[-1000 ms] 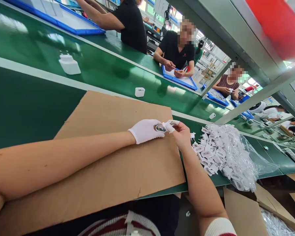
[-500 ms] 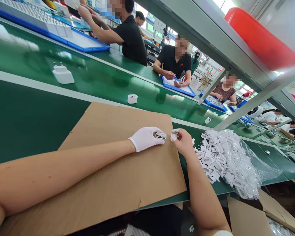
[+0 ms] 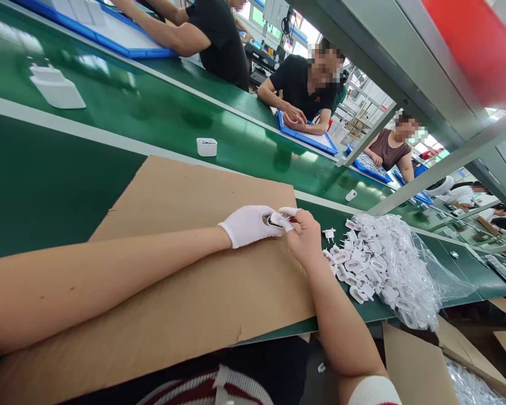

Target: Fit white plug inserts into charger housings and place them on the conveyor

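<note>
back swings my right hand [image 3: 302,235] to the casing [image 3: 271,221] my left hand [image 3: 247,226] grasps, right finger grip unclear, white pieces [image 3: 366,263] at four o'clock.

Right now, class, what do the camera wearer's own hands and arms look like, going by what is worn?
The left hand wears a plain white fabric glove ending at the wrist. The right hand has only white fingertip covers, on the thumb and at least one finger. Both forearms are uncovered; a white sleeve cuff with dark red edging shows near the right elbow.
</note>
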